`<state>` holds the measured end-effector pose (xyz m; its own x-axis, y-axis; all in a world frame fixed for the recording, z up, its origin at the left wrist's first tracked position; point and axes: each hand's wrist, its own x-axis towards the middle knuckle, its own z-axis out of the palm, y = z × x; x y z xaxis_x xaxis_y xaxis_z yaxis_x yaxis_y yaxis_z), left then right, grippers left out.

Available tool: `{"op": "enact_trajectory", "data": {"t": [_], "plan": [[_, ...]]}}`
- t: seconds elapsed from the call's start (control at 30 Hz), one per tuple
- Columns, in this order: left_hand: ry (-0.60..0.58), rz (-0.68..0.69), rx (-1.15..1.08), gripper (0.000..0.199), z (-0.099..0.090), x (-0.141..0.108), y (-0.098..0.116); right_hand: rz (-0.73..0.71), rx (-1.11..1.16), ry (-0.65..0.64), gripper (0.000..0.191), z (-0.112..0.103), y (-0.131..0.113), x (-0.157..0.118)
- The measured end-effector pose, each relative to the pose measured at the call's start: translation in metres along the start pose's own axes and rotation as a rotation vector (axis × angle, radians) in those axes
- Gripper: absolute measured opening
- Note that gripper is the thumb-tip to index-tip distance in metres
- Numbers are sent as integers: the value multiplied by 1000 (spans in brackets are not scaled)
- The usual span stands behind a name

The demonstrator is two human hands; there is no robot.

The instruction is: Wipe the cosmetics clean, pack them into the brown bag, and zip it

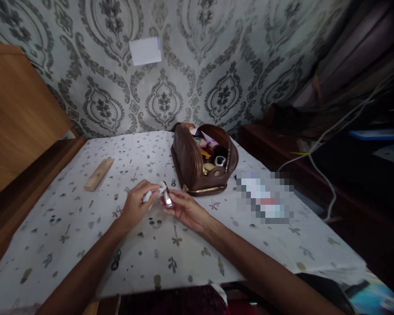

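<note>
Over the middle of the table, my left hand is closed on a white tissue and presses it toward the top of a small shiny container. That small shiny container, pinkish-silver with a dark upper end, sits between the fingers and thumb of my right hand; its exact kind does not show. Just beyond my hands stands a brown cosmetic bag, unzipped, with tubes, jars and other small items inside. A beige tube lies flat to the left, apart from my left hand.
A white cloth with small printed plants covers the table. A pixelated item lies right of the bag. Wooden furniture borders the left side. White cables hang at the right. Behind is a patterned wall with a white switch plate.
</note>
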<state>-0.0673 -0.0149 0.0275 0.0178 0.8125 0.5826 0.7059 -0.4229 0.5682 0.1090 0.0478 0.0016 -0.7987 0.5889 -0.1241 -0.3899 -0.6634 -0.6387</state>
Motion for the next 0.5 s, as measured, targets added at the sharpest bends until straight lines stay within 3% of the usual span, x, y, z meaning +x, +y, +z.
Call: {"op": "enact_trajectory", "data": {"t": [0.1, 0.27, 0.5], "plan": [[-64, 88, -46, 17, 2, -1, 5, -36, 19, 35, 33, -4, 1, 2], [-167, 191, -121, 19, 2, -2, 14, -36, 18, 111, 50, -5, 1, 3], [-131, 170, -114, 19, 2, -2, 11, 0, -29, 73, 35, 4, -1, 1]]}}
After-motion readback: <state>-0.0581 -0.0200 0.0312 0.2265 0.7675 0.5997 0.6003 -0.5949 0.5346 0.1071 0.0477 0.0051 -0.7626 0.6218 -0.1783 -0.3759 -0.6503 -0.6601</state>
